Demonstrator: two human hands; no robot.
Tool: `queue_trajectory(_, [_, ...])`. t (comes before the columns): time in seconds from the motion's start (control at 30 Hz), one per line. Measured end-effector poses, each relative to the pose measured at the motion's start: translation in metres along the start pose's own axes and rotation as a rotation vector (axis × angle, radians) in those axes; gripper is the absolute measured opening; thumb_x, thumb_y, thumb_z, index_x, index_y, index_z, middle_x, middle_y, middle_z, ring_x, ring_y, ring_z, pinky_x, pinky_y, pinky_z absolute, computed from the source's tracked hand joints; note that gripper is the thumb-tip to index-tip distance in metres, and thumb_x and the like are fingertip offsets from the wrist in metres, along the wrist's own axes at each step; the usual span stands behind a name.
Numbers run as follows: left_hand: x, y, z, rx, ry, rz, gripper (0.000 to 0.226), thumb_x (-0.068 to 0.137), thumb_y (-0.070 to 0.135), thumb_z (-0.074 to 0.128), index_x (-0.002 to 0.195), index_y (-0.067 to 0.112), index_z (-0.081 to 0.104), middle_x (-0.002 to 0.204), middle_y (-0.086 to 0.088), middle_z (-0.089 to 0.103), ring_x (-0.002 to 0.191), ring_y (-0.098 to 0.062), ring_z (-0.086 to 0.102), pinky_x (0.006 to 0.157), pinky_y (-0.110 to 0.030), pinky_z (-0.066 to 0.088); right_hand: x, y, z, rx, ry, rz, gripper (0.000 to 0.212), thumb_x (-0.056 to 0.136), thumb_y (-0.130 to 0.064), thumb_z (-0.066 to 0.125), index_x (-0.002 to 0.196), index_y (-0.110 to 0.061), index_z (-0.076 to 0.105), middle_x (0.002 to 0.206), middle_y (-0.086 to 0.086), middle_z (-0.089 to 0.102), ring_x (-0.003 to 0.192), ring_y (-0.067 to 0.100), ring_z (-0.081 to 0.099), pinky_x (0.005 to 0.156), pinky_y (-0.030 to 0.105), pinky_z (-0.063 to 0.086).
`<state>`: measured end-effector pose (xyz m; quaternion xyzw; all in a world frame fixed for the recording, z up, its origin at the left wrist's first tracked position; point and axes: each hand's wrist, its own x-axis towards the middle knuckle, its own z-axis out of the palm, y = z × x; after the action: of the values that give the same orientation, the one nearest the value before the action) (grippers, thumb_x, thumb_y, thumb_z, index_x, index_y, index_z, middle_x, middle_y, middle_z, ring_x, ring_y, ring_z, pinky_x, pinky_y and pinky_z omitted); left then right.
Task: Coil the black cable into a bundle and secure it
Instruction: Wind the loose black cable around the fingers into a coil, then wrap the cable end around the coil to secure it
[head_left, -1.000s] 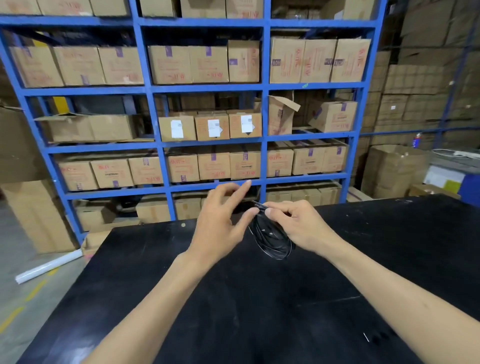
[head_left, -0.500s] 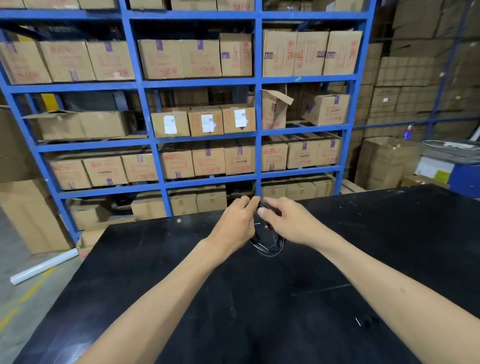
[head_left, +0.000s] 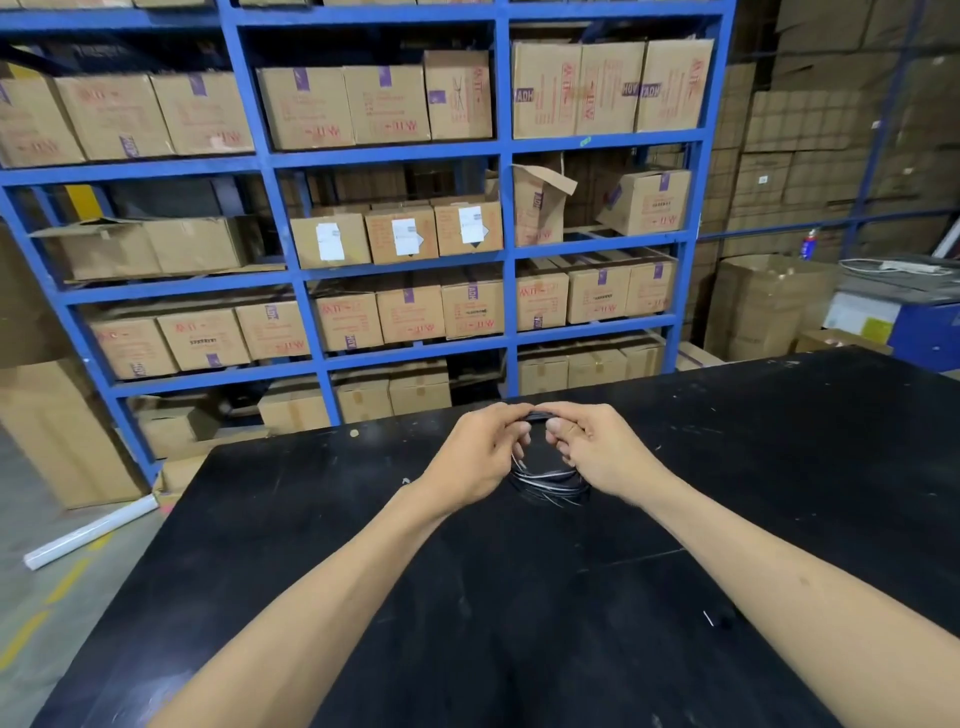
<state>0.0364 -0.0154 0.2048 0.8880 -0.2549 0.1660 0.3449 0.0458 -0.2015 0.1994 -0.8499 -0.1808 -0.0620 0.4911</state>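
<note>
The black cable (head_left: 549, 483) is wound into a small bundle of several loops, held just above the black table (head_left: 519, 597) near its far edge. My left hand (head_left: 478, 452) pinches the top of the bundle from the left. My right hand (head_left: 597, 449) pinches the same top part from the right, fingertips nearly touching the left hand's. The lower loops hang between my wrists and shine faintly. The bundle's top is mostly hidden by my fingers.
Blue shelving (head_left: 504, 260) full of cardboard boxes stands behind the table. A white roll (head_left: 91, 530) lies on the floor at left. A small white scrap (head_left: 707, 618) lies on the table at right. More boxes (head_left: 769, 306) stand at right.
My left hand, open a second ago, has closed onto the top of the bundle beside my right hand. Both hands and the coil now sit lower, close to the table.
</note>
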Motion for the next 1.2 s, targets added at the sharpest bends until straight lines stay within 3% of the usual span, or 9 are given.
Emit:
queue_trajectory(0.17, [0.004, 0.013, 0.013, -0.442, 0.089, -0.299, 0.027, 0.102, 0.021, 0.054, 0.083, 0.018, 0.072, 0.068, 0.001, 0.065, 0.063, -0.013, 0.067, 0.069, -0.02, 0.051, 0.001, 0.01, -0.002, 0.21, 0.151, 0.085, 0.028, 0.103, -0.009, 0.056, 0.122, -0.019, 0.074, 0.078, -0.002, 0.07, 0.065, 0.007, 0.054, 0.063, 0.023, 0.047])
queue_trajectory(0.3, [0.017, 0.012, 0.025, -0.757, 0.141, -0.528, 0.015, 0.094, 0.006, 0.065, 0.104, -0.001, 0.074, 0.084, -0.016, 0.071, 0.074, -0.025, 0.067, 0.074, -0.033, 0.06, 0.004, 0.025, -0.007, 0.313, 0.231, 0.158, 0.021, 0.099, -0.009, 0.063, 0.11, -0.017, 0.078, 0.078, -0.001, 0.073, 0.061, 0.004, 0.057, 0.062, 0.021, 0.049])
queue_trajectory(0.4, [0.025, 0.012, 0.042, -0.648, 0.097, -0.511, 0.02, 0.092, 0.004, 0.067, 0.11, -0.004, 0.073, 0.087, -0.017, 0.073, 0.069, -0.02, 0.067, 0.077, -0.039, 0.063, 0.002, 0.041, -0.009, 0.399, 0.266, 0.23, 0.02, 0.099, -0.007, 0.063, 0.106, -0.015, 0.079, 0.077, 0.0, 0.071, 0.063, 0.008, 0.056, 0.06, 0.022, 0.048])
queue_trajectory(0.53, [0.041, 0.014, 0.074, -0.279, 0.027, -0.394, 0.021, 0.09, 0.015, 0.072, 0.11, 0.011, 0.077, 0.077, -0.006, 0.077, 0.059, -0.01, 0.067, 0.069, -0.028, 0.06, 0.002, 0.068, -0.022, 0.508, 0.302, 0.345, 0.02, 0.098, -0.002, 0.061, 0.1, -0.009, 0.079, 0.074, 0.004, 0.067, 0.063, 0.013, 0.054, 0.055, 0.022, 0.048])
queue_trajectory(0.73, [0.081, 0.026, 0.14, -0.576, 0.033, -0.539, 0.017, 0.089, -0.004, 0.066, 0.101, 0.001, 0.077, 0.072, -0.01, 0.069, 0.057, -0.012, 0.057, 0.057, -0.023, 0.054, 0.002, 0.117, -0.075, 0.59, 0.26, 0.424, 0.018, 0.098, 0.001, 0.06, 0.102, -0.006, 0.076, 0.079, 0.008, 0.067, 0.067, 0.014, 0.056, 0.057, 0.024, 0.048])
queue_trajectory(0.87, [0.1, 0.025, 0.199, -0.663, 0.056, -0.652, 0.016, 0.09, -0.009, 0.062, 0.094, 0.0, 0.075, 0.067, -0.01, 0.064, 0.054, -0.014, 0.054, 0.055, -0.023, 0.053, 0.002, 0.157, -0.113, 0.608, 0.111, 0.552, 0.022, 0.1, -0.01, 0.058, 0.112, 0.002, 0.072, 0.089, 0.012, 0.07, 0.079, 0.02, 0.063, 0.075, 0.032, 0.056])
queue_trajectory(0.97, [0.106, 0.02, 0.243, -0.629, 0.048, -0.713, 0.015, 0.091, -0.006, 0.063, 0.098, -0.002, 0.075, 0.067, -0.009, 0.064, 0.052, -0.014, 0.054, 0.055, -0.022, 0.053, 0.001, 0.196, -0.138, 0.403, 0.039, 0.671, 0.027, 0.095, -0.033, 0.062, 0.096, -0.008, 0.072, 0.091, 0.001, 0.073, 0.088, 0.017, 0.07, 0.095, 0.038, 0.057])
queue_trajectory(1.03, [0.106, 0.011, 0.268, -0.589, 0.054, -0.763, 0.015, 0.091, -0.004, 0.063, 0.097, 0.0, 0.076, 0.067, -0.008, 0.064, 0.051, -0.014, 0.055, 0.055, -0.022, 0.052, -0.004, 0.232, -0.151, 0.242, 0.033, 0.716, 0.034, 0.093, -0.039, 0.062, 0.1, -0.009, 0.074, 0.099, 0.002, 0.076, 0.096, 0.018, 0.073, 0.096, 0.037, 0.058])
queue_trajectory(1.2, [0.097, -0.015, 0.322, -0.497, 0.105, -0.905, 0.014, 0.09, 0.001, 0.064, 0.097, 0.004, 0.077, 0.067, -0.005, 0.066, 0.049, -0.013, 0.058, 0.056, -0.023, 0.053, -0.03, 0.311, -0.172, -0.107, -0.167, 0.778, 0.025, 0.076, -0.023, 0.055, 0.077, -0.009, 0.076, 0.085, 0.0, 0.073, 0.078, 0.018, 0.064, 0.088, 0.04, 0.058])
